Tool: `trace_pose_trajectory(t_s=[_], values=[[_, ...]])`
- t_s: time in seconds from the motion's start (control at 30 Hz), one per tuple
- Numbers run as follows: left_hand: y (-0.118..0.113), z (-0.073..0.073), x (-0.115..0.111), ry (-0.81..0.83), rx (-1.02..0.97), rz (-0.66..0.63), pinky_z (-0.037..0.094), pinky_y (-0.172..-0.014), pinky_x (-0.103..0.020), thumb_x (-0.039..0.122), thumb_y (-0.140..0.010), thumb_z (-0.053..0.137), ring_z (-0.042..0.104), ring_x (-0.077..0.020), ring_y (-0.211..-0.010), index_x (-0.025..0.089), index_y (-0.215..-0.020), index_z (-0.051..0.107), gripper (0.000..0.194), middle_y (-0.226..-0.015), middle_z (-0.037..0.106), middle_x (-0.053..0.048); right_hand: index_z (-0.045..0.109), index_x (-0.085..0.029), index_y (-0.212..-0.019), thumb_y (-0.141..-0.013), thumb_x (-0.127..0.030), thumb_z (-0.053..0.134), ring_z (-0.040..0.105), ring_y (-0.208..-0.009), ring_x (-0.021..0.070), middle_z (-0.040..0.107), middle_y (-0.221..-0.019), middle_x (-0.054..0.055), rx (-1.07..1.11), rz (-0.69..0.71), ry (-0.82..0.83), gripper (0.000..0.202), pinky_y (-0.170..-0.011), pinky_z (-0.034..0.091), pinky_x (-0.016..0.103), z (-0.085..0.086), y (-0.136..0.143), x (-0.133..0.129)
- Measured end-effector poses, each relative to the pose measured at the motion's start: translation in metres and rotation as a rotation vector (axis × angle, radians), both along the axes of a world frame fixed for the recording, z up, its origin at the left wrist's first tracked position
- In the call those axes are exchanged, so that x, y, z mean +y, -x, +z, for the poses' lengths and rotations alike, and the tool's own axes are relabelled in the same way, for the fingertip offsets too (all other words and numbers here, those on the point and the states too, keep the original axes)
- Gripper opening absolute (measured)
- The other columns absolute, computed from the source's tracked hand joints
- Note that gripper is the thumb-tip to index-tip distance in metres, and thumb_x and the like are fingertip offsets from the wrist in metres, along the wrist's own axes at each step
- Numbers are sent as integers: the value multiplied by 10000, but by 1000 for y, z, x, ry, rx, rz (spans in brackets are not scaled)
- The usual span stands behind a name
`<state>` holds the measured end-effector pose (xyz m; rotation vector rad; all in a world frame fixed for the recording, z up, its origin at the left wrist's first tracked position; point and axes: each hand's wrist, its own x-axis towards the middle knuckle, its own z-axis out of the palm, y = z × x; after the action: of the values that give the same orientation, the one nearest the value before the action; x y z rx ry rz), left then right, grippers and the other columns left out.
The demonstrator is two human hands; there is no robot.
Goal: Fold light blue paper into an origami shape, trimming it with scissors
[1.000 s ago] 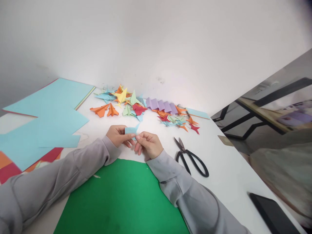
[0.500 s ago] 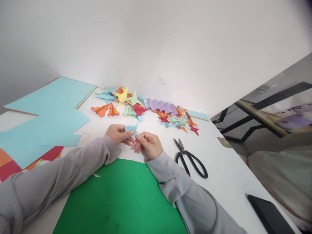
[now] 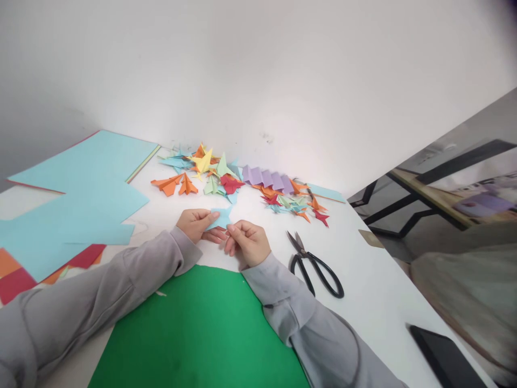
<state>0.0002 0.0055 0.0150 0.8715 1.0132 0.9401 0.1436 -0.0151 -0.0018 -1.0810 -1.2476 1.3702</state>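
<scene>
A small folded piece of light blue paper is held up between both hands, above the white table just beyond the green mat. My left hand pinches its left side between thumb and fingers. The thumb and fingertips of my right hand are closed on its lower right corner. Behind the hands lie folded paper shapes, among them a yellow one, a red one and orange ones.
A green mat lies under the forearms. Black-handled scissors rest open on the right, a black phone nearer the edge. Large blue sheets cover the left side. Pleated purple paper lies by the wall.
The blue paper has tilted and shifted slightly right, and the left thumb lies nearer its upper left part. Both hands still hold it.
</scene>
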Motion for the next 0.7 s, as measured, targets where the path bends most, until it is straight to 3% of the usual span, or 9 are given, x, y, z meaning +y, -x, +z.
trace_pose_trajectory(t_s=[0.47,0.57,0.7], values=[[1,-7,0,-159,46,-34,527,-466,-227,302,-450,811,604,-126,-455,88,-642,623,343,-491,632,-27,530,-173,-601,-691,-507,627,476,-303,86,600,-412,-11,-37,44,-37,359,-334,369,197,-5,0,-1],[2,-6,2,-143,14,48,500,-412,-219,334,-478,792,599,-126,-439,108,-740,642,377,-528,646,-13,532,-173,-606,-702,-501,621,469,-302,80,598,-413,-14,-55,83,-30,353,-335,359,190,-9,0,-1],[5,-4,6,-236,47,2,434,-346,-172,332,-524,770,562,-103,-397,101,-612,645,277,-457,609,-14,545,-170,-619,-753,-463,586,482,-324,77,607,-436,-10,-111,132,-42,324,-355,369,189,-10,0,-2]])
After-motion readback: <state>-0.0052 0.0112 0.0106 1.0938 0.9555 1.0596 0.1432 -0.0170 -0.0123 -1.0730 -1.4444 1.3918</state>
